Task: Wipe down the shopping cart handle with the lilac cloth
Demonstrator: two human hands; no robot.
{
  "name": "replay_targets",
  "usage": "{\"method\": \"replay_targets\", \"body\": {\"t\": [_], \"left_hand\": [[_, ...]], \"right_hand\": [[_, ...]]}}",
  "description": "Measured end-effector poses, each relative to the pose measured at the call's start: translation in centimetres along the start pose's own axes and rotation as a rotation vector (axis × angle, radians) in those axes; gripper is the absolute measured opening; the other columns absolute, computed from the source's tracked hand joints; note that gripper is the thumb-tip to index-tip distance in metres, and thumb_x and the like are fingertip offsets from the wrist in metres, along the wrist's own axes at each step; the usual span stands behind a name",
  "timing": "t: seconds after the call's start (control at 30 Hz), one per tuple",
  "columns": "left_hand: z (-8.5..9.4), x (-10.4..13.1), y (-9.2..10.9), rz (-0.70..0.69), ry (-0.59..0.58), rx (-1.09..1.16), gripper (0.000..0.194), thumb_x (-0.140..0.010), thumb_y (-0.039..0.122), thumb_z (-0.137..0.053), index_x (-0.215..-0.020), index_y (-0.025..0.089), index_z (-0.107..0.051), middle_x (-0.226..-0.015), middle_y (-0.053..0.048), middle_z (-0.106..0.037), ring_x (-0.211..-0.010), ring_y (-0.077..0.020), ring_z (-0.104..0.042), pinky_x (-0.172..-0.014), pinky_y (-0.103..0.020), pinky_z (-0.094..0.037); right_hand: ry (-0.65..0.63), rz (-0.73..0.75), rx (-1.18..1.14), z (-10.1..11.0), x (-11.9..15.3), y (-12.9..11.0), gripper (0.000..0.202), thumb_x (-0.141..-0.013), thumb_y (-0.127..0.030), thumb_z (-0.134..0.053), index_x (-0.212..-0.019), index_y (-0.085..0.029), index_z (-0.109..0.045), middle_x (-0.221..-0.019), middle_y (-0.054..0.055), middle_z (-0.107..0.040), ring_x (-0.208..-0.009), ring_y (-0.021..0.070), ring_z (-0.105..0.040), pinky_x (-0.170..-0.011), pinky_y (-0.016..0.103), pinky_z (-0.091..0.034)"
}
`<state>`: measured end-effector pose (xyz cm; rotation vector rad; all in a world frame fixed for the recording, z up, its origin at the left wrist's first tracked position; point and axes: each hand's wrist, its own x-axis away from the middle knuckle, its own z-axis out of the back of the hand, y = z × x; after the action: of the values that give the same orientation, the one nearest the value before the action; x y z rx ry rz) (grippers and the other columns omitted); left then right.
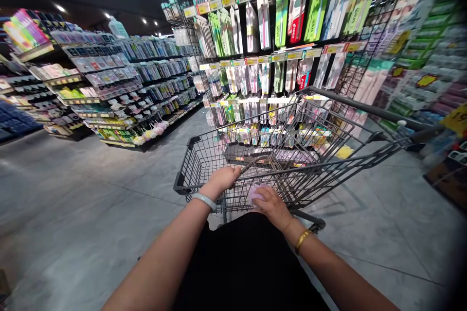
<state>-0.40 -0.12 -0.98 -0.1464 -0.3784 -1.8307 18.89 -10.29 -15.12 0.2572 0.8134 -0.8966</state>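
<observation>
Concrete floor spreads to the left of your hands, and racks of hanging packs rise beyond them. Your left hand appears curled over the near rim of the shopping cart; your right hand, just beside it and nearer you, is closed around a soft-looking lilac item. That item sits at your right hand's fingertips, by the cart's wire side; whether it touches the wire, you cannot tell. A loose pinch could let it drop to the floor, a wire end could snag it, and uneven pull from your left hand might swing the cart into the packs.
</observation>
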Motion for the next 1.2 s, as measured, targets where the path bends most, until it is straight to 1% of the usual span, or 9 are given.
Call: {"method": "replay_targets", "body": {"t": [0.1,0.2,0.3,0.43,0.57,0.77,0.93,1.13,1.2], "left_hand": [[0.7,0.2,0.9,-0.011,0.049,-0.075,0.072,-0.097,0.060,-0.015,-0.091,0.018,-0.073,-0.094,-0.013,-0.075,-0.093,-0.0281,-0.068,-0.078,-0.035,-0.048],[1.0,0.5,3.3,-0.073,0.150,-0.117,0.070,-0.097,0.061,-0.016,-0.099,0.018,-0.071,-0.100,-0.014,-0.073,-0.098,-0.0295,-0.066,-0.081,-0.037,-0.048],[0.1,0.7,6.6,-0.216,0.238,-0.098,0.076,-0.098,0.061,-0.006,-0.104,0.021,-0.070,-0.098,-0.010,-0.073,-0.092,-0.0248,-0.068,-0.078,-0.033,-0.049],[-1.6,0.5,9.0,-0.247,0.197,-0.159,0.082,-0.097,0.063,-0.005,-0.094,0.017,-0.073,-0.090,-0.014,-0.073,-0.090,-0.0268,-0.069,-0.077,-0.036,-0.050],[-2.2,0.2,8.8,-0.221,0.229,-0.205,0.089,-0.096,0.064,-0.003,-0.085,0.012,-0.075,-0.083,-0.017,-0.072,-0.088,-0.0290,-0.069,-0.076,-0.037,-0.050],[-2.2,0.2,8.5,-0.193,0.237,-0.204,0.092,-0.095,0.066,-0.001,-0.082,0.012,-0.074,-0.079,-0.017,-0.071,-0.084,-0.0284,-0.069,-0.073,-0.036,-0.050],[-2.4,0.0,8.6,-0.181,0.250,-0.217,0.089,-0.096,0.063,-0.002,-0.078,0.014,-0.073,-0.078,-0.016,-0.070,-0.082,-0.0282,-0.069,-0.071,-0.035,-0.049],[-2.5,0.3,8.7,-0.190,0.289,-0.221,0.088,-0.097,0.062,-0.002,-0.074,0.014,-0.072,-0.073,-0.014,-0.068,-0.075,-0.0271,-0.067,-0.066,-0.034,-0.047],[-2.5,0.3,8.7,-0.189,0.296,-0.223,0.087,-0.097,0.062,-0.002,-0.073,0.015,-0.072,-0.073,-0.014,-0.068,-0.075,-0.0269,-0.067,-0.065,-0.034,-0.047]], "right_hand": [[0.052,-0.074,-0.031,1.7,-0.8,0.6,0.034,-0.078,-0.039,-0.076,-0.110,-0.027,-0.070,-0.126,0.010,-0.055,-0.118,0.0283,-0.044,-0.102,0.047,-0.044],[0.126,-0.089,-0.004,1.9,-0.5,0.8,0.031,-0.079,-0.031,-0.075,-0.109,-0.026,-0.070,-0.125,0.011,-0.055,-0.119,0.0286,-0.044,-0.103,0.048,-0.043],[0.083,-0.069,0.011,1.1,0.7,0.8,0.019,-0.080,-0.021,-0.072,-0.098,-0.027,-0.072,-0.116,0.008,-0.059,-0.116,0.0261,-0.046,-0.099,0.044,-0.047],[0.125,-0.146,-0.004,2.6,0.6,1.2,0.024,-0.083,-0.012,-0.062,-0.100,-0.027,-0.072,-0.117,0.008,-0.056,-0.115,0.0248,-0.046,-0.099,0.044,-0.047],[0.227,-0.235,0.049,4.5,0.1,2.0,0.035,-0.083,-0.005,-0.055,-0.103,-0.028,-0.072,-0.119,0.007,-0.054,-0.115,0.0241,-0.045,-0.102,0.045,-0.045],[0.190,-0.307,0.006,3.9,1.7,1.9,0.041,-0.078,0.001,-0.047,-0.093,-0.027,-0.074,-0.112,0.007,-0.057,-0.111,0.0237,-0.048,-0.094,0.043,-0.049],[0.342,-0.411,0.029,6.3,0.4,2.8,0.039,-0.078,-0.003,-0.051,-0.100,-0.029,-0.073,-0.119,0.007,-0.052,-0.113,0.0257,-0.047,-0.098,0.048,-0.046],[0.329,-0.416,0.007,4.5,2.9,3.5,0.044,-0.070,0.002,-0.045,-0.092,-0.024,-0.072,-0.111,0.008,-0.052,-0.107,0.0234,-0.049,-0.092,0.044,-0.050],[0.340,-0.469,-0.020,4.9,3.2,3.8,0.045,-0.069,0.002,-0.044,-0.094,-0.023,-0.071,-0.114,0.008,-0.051,-0.107,0.0231,-0.050,-0.092,0.044,-0.049]]}}
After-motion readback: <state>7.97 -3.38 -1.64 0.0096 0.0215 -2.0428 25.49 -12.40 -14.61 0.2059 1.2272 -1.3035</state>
